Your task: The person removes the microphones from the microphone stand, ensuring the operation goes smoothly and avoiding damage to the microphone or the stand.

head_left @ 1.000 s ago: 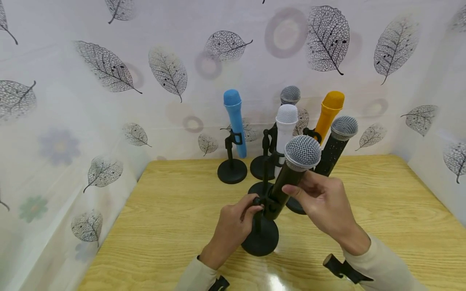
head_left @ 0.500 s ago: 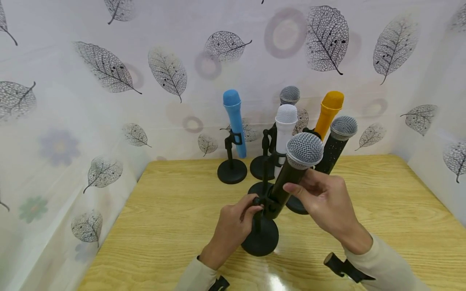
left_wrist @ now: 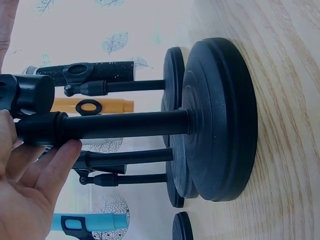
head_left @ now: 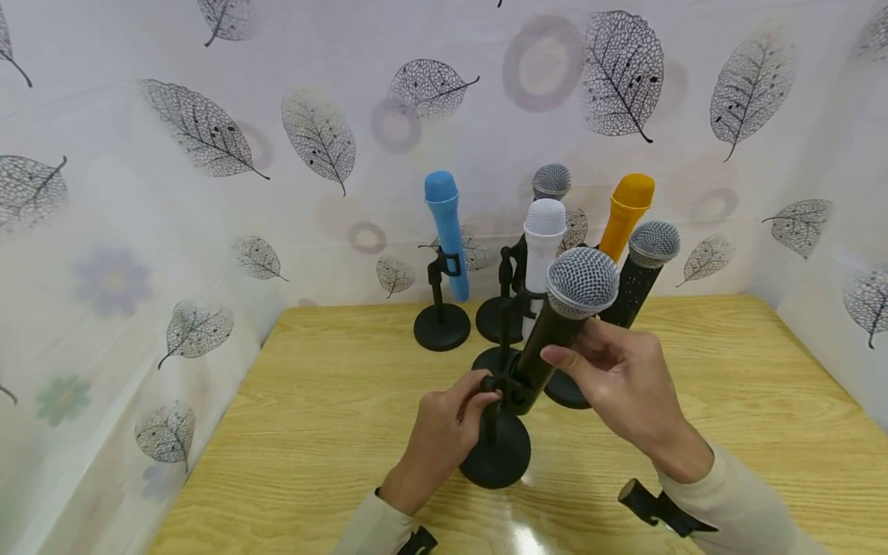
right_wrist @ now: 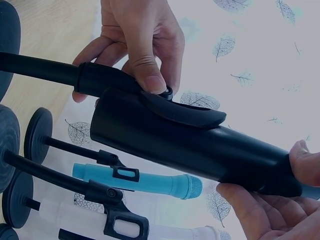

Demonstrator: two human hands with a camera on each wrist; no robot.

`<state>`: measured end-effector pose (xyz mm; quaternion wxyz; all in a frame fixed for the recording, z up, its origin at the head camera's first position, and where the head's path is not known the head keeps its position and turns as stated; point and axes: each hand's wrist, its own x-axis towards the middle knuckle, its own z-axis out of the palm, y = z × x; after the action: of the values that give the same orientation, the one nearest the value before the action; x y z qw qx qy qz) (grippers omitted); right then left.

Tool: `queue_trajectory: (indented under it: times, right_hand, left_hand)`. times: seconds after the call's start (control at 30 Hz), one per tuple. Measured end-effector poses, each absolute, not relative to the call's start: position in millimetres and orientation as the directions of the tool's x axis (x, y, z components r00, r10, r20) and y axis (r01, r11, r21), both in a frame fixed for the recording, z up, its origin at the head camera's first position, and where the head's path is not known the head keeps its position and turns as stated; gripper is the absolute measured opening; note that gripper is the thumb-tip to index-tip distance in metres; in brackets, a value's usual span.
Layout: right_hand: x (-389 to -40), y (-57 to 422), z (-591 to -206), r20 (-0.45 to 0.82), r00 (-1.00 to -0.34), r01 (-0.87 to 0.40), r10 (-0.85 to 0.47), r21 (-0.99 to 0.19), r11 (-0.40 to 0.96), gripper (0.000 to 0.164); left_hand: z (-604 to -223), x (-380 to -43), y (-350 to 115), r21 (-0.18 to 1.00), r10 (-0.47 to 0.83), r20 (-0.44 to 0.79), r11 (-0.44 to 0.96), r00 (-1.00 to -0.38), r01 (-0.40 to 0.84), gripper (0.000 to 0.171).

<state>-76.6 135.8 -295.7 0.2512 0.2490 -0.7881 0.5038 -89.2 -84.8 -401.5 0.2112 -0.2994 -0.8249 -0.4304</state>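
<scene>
My right hand (head_left: 630, 389) grips the body of a black microphone (head_left: 581, 284) with a silver mesh head, tilted up to the right. The microphone's lower end sits in the clip (right_wrist: 185, 114) of the nearest black stand (head_left: 496, 459). My left hand (head_left: 444, 435) pinches the top of that stand at the clip's joint, thumb and fingers on either side in the right wrist view. The round base rests on the table, and the pole (left_wrist: 127, 124) shows fully in the left wrist view.
Behind stand other microphones on stands: blue (head_left: 447, 223), white (head_left: 544, 239), orange (head_left: 627, 208), a speckled black one (head_left: 641, 277) and a silver-headed one (head_left: 552, 182). The wooden table (head_left: 312, 432) ends at a leaf-patterned backdrop (head_left: 458, 139).
The held microphone and my right hand have shifted slightly; the mesh head is a little higher and further right. My left hand and the stand's base have stayed put.
</scene>
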Motion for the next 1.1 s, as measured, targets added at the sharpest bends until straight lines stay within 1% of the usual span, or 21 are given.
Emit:
queue_trajectory:
  times: [0.4,0.83,1.1]
  right_hand:
    - [-76.7,137.0,-291.0,0.656,-0.742,-0.656,-0.14,-0.667,0.354,0.025]
    - [-75.6,140.6,-286.9,0.65,-0.748,-0.645,-0.132,-0.667,0.371,0.023]
    - [-75.4,142.1,-284.8,0.657,-0.742,-0.653,-0.134,-0.663,0.366,0.023]
  left_hand:
    - [-400.6,-88.7,-84.9,0.572,0.311,0.62,0.449,-0.72,0.687,0.013]
    - [-400.0,-89.0,-83.6,0.585,0.315,0.601,0.453,-0.734,0.673,0.011]
    - [-400.1,-88.0,-83.1,0.58,0.315,0.612,0.445,-0.725,0.683,0.012]
